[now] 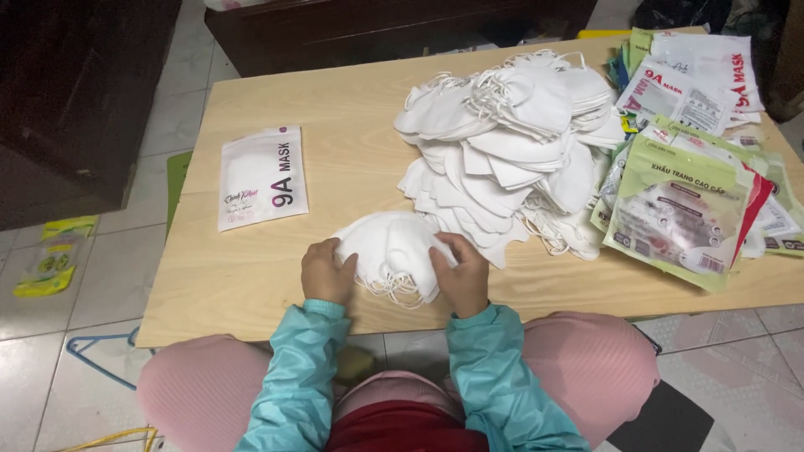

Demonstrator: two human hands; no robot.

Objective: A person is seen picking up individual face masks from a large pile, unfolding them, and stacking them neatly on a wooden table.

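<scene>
Both hands grip a small stack of white face masks (pixel 389 251) at the lower middle of the frame: the left hand (pixel 327 272) is closed on the stack's left edge and the right hand (pixel 462 272) is closed on its right edge, fingers curled over the top. The stack rests on the near edge of a low, light wooden table (pixel 251 285), and loose white ear loops hang out from under it toward the person. Teal sleeves (pixel 293 377) cover both forearms, and pink-clad knees show at the bottom of the frame on either side.

Just above and to the right of the held stack, touching it or nearly so, lies a big pile of loose white masks (pixel 511 142) that fills the upper middle of the tabletop. At the right edge of the frame sits a heap of flat printed pouches (pixel 682 209), mostly green and white with some red, leaning against the pile. One single white pouch with purple trim (pixel 262 177) lies flat in the left part of the table, well apart from the hands.

Off the table, on the pale tiled floor at far left, lies a yellow-green packet (pixel 50 255), and a blue clothes hanger (pixel 100 356) shows at lower left. Dark wooden furniture (pixel 84 92) fills the upper left corner.
</scene>
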